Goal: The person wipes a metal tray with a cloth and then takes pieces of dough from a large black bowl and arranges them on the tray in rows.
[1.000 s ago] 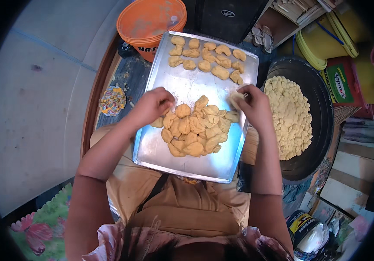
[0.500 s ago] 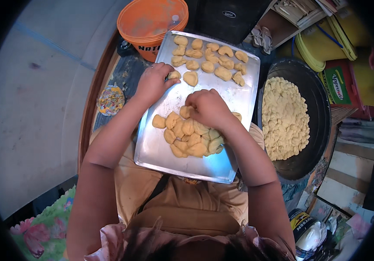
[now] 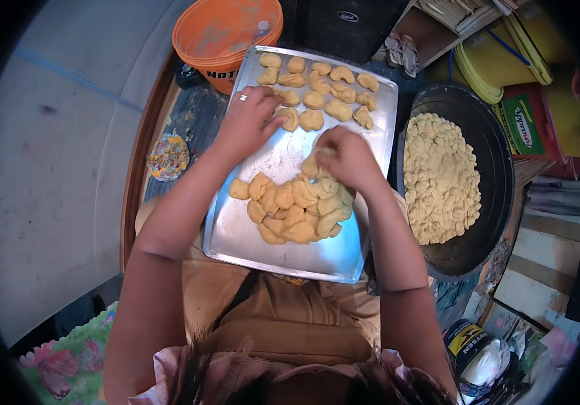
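two hands [image 3: 296, 138] mid-tray [image 3: 283, 253], bare metal beside dough [image 3: 296, 206]

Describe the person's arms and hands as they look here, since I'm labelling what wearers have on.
Both forearms are bare, with no gloves or watch. The left hand wears a small silver-coloured ring on one finger; the right hand shows no jewellery. Short pinkish sleeves end near the shoulders, at the lower edge of the picture.

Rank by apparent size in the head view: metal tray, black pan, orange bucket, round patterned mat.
1. metal tray
2. black pan, close to the tray; its right side is curved by the fisheye lens, so unsure
3. orange bucket, partly cut off
4. round patterned mat
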Demonstrator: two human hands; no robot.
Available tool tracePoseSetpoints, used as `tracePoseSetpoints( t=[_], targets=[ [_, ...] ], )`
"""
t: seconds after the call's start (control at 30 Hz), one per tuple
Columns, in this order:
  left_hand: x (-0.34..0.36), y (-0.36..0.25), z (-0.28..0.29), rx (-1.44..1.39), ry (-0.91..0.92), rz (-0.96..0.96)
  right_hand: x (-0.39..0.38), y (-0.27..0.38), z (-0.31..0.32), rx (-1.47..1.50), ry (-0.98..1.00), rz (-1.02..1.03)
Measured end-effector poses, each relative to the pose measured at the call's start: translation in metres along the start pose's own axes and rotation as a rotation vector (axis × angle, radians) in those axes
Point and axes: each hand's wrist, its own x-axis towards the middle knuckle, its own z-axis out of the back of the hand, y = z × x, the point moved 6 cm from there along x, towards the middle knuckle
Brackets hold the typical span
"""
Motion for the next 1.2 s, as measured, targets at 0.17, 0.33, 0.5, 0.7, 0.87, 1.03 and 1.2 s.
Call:
tracePoseSetpoints(
  t=[0.17,0.33,0.5,0.7,0.87,1.03,1.2],
  targets=[
    [0.011,-0.03,-0.025,-0.042,0.151,-0.14,0.007,-0.019,0.018,0.109,-0.303,-0.158],
    [0.013,-0.05,-0.033,-0.067,0.195,-0.228,-0.004,-0.006,0.02,0.003,-0.304,0.119],
    [0.0,-0.061,-0.029,-0.076,0.22,-0.272,-0.011,-0.027,0.034,-0.082,-0.276,-0.078],
    [0.017,-0.07,-0.051,-0.022,0.271,-0.259,-0.026,-0.039,0.046,-0.058,-0.39,-0.159],
    [0.027,-0.061,-0.064,-0.031,0.272,-0.245,-0.038,-0.011,0.04,-0.142,-0.316,0.035],
    [0.01,-0.066,-0.038,-0.091,0.181,-0.196,-0.051,-0.005,-0.003,-0.067,-0.022,0.173],
    [-0.033,-0.07,-0.015,-0.135,0.288,-0.072,-0.062,-0.034,-0.001,0.386,0.17,-0.25]
  ],
)
